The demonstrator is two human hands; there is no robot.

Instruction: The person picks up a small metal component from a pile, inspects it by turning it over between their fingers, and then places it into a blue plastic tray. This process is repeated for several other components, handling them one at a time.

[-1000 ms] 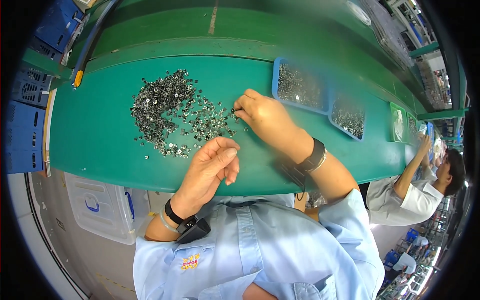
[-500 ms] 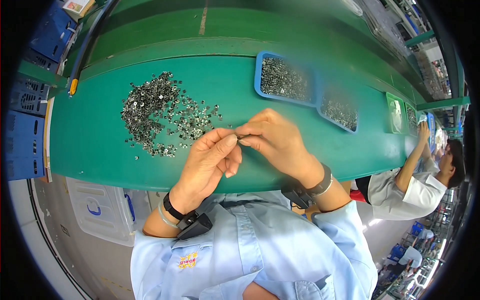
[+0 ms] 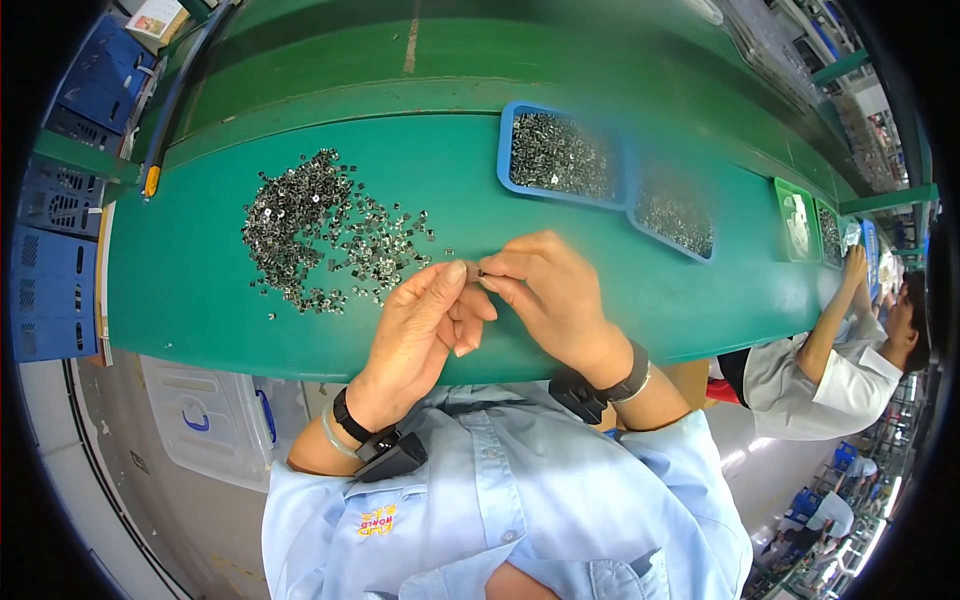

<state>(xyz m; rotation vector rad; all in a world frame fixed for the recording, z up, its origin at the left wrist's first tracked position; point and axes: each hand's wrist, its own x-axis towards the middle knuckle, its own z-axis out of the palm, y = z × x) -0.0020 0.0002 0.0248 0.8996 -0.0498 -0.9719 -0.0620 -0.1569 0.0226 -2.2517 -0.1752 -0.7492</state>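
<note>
Both my hands meet above the green table [image 3: 200,335], fingertips close together. My right hand [image 3: 555,295] pinches a tiny dark metal part [image 3: 481,272] between thumb and forefinger. My left hand [image 3: 415,320] is closed beside it, thumb pressed to the forefinger; whatever it holds, if anything, is too small to make out. Beyond my left hand spreads a loose pile of small black and silver metal parts [image 3: 290,220], thinning out toward my fingers. One stray metal part [image 3: 449,251] lies just past my left fingertips.
Two joined blue trays [image 3: 508,150] of small metal parts stand at the back, right of middle. Farther right are green trays [image 3: 783,195] and a co-worker [image 3: 835,370] reaching over the table. Blue crates [image 3: 50,290] line the left side; a clear lidded box [image 3: 205,425] sits below.
My fingertips have drawn slightly apart, and the small dark part now shows in my right pinch. My right hand has lowered a little.
</note>
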